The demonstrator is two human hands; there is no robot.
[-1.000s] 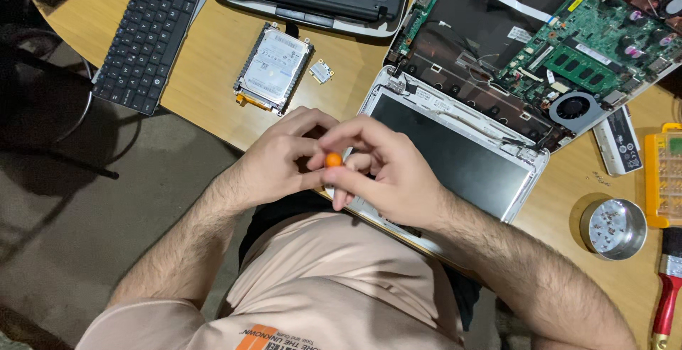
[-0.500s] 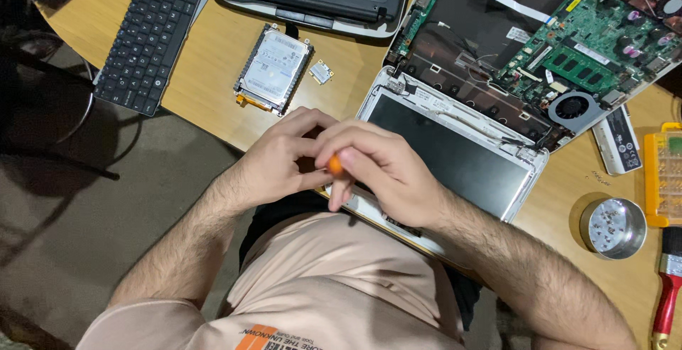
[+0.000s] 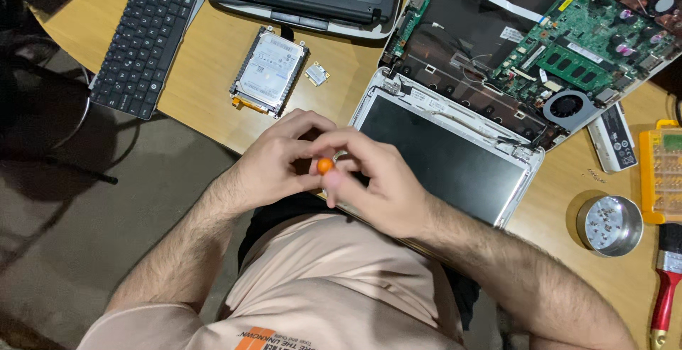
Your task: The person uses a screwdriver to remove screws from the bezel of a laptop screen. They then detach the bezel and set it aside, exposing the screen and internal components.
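Surface: wooden desk (image 3: 213, 101), crowded with parts of a dismantled laptop.
Left hand (image 3: 273, 162): fingers curled, tips closed against a small orange-capped tool (image 3: 325, 166).
Right hand (image 3: 380, 179): fingers bent and pinched on the same tool from the other side; the shaft is hidden, so the grip below the cap cannot be judged.
Tool position: held between both hands, above the desk edge and just beside the laptop screen panel (image 3: 444, 154).
Nearby items: hard drive (image 3: 268, 71), small card (image 3: 317, 74), exposed motherboard (image 3: 568, 44), round screw tin (image 3: 609, 225), orange bit case (image 3: 662, 176).
Handling advice: the cap is best steadied with one hand while the other turns; small parts are best kept over the desk.
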